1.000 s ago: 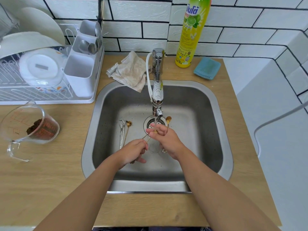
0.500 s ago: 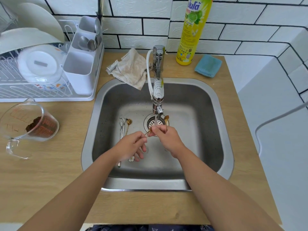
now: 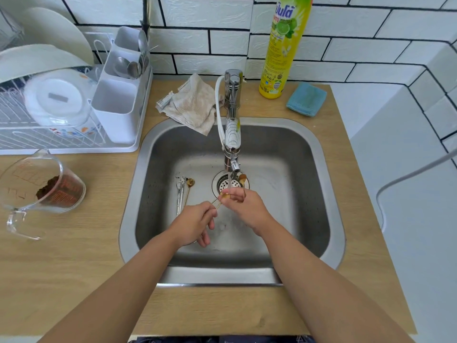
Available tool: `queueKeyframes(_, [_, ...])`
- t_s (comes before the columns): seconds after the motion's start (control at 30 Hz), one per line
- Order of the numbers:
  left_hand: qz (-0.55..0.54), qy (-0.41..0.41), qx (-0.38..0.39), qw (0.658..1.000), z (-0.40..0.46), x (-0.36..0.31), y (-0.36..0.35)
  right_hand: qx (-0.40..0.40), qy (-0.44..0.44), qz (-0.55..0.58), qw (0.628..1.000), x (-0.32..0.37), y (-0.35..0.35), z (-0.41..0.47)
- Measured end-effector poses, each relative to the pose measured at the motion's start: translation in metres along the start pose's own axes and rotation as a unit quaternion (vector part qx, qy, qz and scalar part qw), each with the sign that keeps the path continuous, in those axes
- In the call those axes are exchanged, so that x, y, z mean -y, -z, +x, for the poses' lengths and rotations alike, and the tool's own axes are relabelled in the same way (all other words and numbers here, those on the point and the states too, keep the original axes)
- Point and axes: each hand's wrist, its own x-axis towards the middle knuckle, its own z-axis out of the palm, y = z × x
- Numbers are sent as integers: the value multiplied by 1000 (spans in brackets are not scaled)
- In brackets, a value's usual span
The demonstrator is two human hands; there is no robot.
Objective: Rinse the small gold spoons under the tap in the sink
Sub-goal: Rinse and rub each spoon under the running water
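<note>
Water runs from the chrome tap [image 3: 232, 134] into the steel sink [image 3: 319, 194]. My left hand [image 3: 195, 222] pinches the handle end of a small gold spoon [image 3: 222, 198]. The spoon's bowl sits under the stream. My right hand [image 3: 247, 206] has its fingertips on that bowl. A second gold spoon [image 3: 242, 179] sticks up from my right hand, over the drain [image 3: 223, 185]. On the sink floor to the left lie another gold spoon [image 3: 189, 188] and two silver spoons [image 3: 180, 194].
A glass measuring jug [image 3: 42, 186] with brown grounds stands on the wooden counter at left. A white dish rack [image 3: 74, 100] with a cutlery holder stands behind it. A rag [image 3: 193, 105], a yellow dish soap bottle [image 3: 284, 45] and a blue sponge [image 3: 306, 99] sit behind the sink.
Both hands have moved slightly up toward the drain, bringing the spoon bowl under the stream. The left hand has come closer to the right.
</note>
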Motion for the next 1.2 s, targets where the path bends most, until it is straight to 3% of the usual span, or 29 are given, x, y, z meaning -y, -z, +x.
queueKeyframes(0.4, [-16,-18,-4,1000,1,1,-1,-34,37,-49,998,1,0,-1])
queueKeyframes(0.87, [-59,-7,31,998,4,6,0,53,-13,52,997,7,3,-4])
queueKeyframes(1.1, [-218,61,79,971,4,-3,4,19,-3,83,996,8,4,-3])
queueKeyframes(1.2, [-215,53,91,971,3,-7,5,0,-11,54,998,8,3,-3])
